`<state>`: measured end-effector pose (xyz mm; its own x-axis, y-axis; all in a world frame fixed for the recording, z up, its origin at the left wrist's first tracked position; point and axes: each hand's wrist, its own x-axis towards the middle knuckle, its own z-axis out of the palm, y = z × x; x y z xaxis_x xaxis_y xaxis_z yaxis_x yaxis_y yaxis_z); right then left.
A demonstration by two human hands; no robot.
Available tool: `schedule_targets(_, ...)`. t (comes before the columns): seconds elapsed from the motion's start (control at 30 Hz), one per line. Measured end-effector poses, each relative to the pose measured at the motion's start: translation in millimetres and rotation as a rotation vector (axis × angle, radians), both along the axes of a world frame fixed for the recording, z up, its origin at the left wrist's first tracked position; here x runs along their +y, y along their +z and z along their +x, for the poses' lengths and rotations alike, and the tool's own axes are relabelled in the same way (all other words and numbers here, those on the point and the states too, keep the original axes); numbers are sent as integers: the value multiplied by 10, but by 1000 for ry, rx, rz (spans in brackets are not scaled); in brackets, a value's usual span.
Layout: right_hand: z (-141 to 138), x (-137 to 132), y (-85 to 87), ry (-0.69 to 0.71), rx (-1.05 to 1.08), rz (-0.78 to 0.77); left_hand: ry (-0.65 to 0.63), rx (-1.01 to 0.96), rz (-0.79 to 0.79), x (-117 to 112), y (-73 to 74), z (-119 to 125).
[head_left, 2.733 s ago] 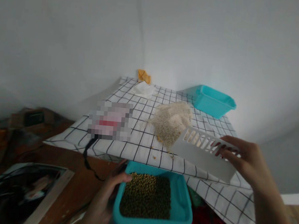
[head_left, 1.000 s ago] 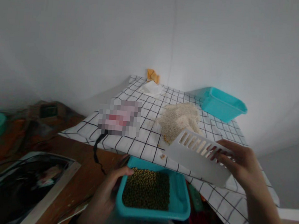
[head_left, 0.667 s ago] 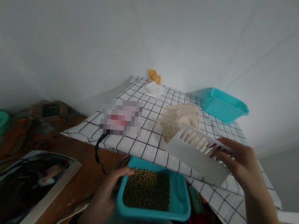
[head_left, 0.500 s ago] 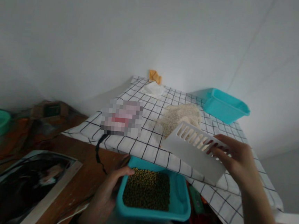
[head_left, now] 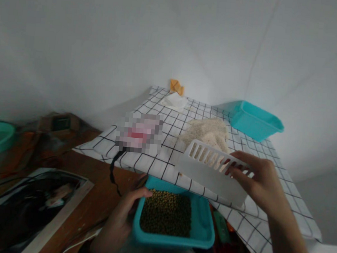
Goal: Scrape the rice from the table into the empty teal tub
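The person's left hand [head_left: 127, 209] grips a turquoise tub [head_left: 203, 224] by its left side, thumb hooked over the rim and the other fingers mostly hidden behind the wall. The tub sits just below the near edge of a cloth-covered worktop [head_left: 154, 156], its far rim close against the hanging fabric; whether the two touch cannot be told. Inside, yellowish beans [head_left: 165, 197] lie toward the far side and dark green beans [head_left: 166, 222] toward the near side, leaving the right end of the bottom bare. The right hand [head_left: 255, 179] is closed on a white plastic panel [head_left: 207, 181], pinching its slotted upper part near the right end, with fingers showing through the openings. The panel leans along the near part of the worktop, in front of a pale grain pile [head_left: 208, 130], and hides the pile's near side. A small crumb [head_left: 181, 175] lies by its lower left edge. Beyond the pile to the right stands a second turquoise tub [head_left: 254, 124]. Toward the far left corner lie a crumpled white sheet [head_left: 175, 100] and, behind it, an orange cloth [head_left: 177, 87]. A pinkish item [head_left: 140, 134], blurred into blocks, rests at the left, and a black strap [head_left: 112, 169] hangs from it over the edge.
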<state>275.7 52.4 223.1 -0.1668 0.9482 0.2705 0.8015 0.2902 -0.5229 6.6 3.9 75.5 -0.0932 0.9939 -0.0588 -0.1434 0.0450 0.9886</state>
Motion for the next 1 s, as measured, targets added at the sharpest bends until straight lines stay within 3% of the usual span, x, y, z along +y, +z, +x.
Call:
schedule_targets(0.1,-35,-17,15,18,6,-10,-7,-47,-17,-8,-16,16)
schedule_targets(0.37,-24,-137,8,51,58,-54,11,88,20,-13,-123,-57)
schedule_targets(0.63,440,-60,-96,-286,47,91,-70,-51,-3,20,-149,-65)
schedule_targets(0.73,465,-9,-119,-278,7,70,-79,-59,18,21,-162,-60)
schedule_targets(0.9,355,70,-170,-268,41,35,1,94,68,-3,-116,-54)
schedule_targets(1.0,269,104,-187,-251,30,49,-40,108,13,6,-161,-85)
